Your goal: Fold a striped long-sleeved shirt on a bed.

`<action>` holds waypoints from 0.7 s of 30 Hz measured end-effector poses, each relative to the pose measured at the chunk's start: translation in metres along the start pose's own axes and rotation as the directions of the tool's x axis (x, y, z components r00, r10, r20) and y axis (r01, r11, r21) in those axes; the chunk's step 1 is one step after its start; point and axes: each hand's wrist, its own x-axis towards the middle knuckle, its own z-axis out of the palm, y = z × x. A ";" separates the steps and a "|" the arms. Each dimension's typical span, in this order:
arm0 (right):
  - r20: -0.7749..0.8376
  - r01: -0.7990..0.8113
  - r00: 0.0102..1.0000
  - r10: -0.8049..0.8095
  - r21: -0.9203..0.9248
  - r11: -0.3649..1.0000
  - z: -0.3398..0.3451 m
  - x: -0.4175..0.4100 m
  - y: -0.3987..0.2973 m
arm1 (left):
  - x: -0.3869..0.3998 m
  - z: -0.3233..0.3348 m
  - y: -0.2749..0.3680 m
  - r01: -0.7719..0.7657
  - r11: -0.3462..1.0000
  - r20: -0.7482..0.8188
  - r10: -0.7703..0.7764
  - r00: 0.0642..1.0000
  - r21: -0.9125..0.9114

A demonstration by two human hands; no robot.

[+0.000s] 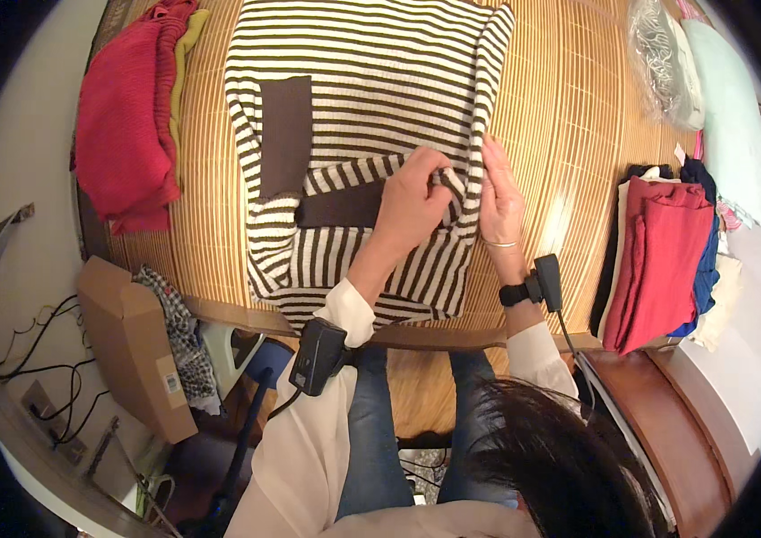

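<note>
A black-and-white striped knit top (394, 121) lies partly folded before me. Its sides are turned inward, and dark plain cuffs (286, 134) show at the left and the lower middle. My left hand (414, 195) pinches a bunch of the striped sleeve fabric near the garment's right side. Beside it, my right hand (503, 195) rests against the outer right edge with its fingers extended; some fingertips are hidden by the fabric. Each wrist bears a black strapped device with a cable.
A slatted bamboo mat (555, 121) covers the table. Folded red knitwear (128, 128) lies at left; a stack topped by a red garment (659, 262) is at right. Behind that sit a clear plastic bag (666, 67) and a pale mint cloth (733, 121). A cardboard box (135, 350) stands lower left.
</note>
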 end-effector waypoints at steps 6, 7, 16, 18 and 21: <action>0.153 -0.072 0.987 0.057 0.098 0.993 -0.007 0.010 -0.006 | -0.004 -0.002 0.003 0.010 1.000 0.019 -0.010 1.000 0.008; 0.152 -0.073 0.987 0.057 0.101 0.992 -0.007 0.010 -0.007 | -0.002 -0.002 0.003 -0.015 0.994 0.067 0.008 0.998 0.111; 0.083 -0.193 0.972 0.222 -0.266 0.944 0.000 -0.016 -0.041 | -0.004 -0.011 -0.002 -0.021 0.987 0.008 0.020 1.000 0.161; 0.070 -0.205 0.970 0.231 -0.269 0.941 -0.003 -0.020 -0.029 | -0.009 -0.004 -0.002 -0.065 0.982 -0.122 0.087 0.989 0.176; 0.035 -0.231 0.968 0.248 -0.256 0.939 -0.006 -0.021 -0.025 | -0.021 -0.009 -0.001 -0.047 0.978 -0.163 0.081 0.983 0.202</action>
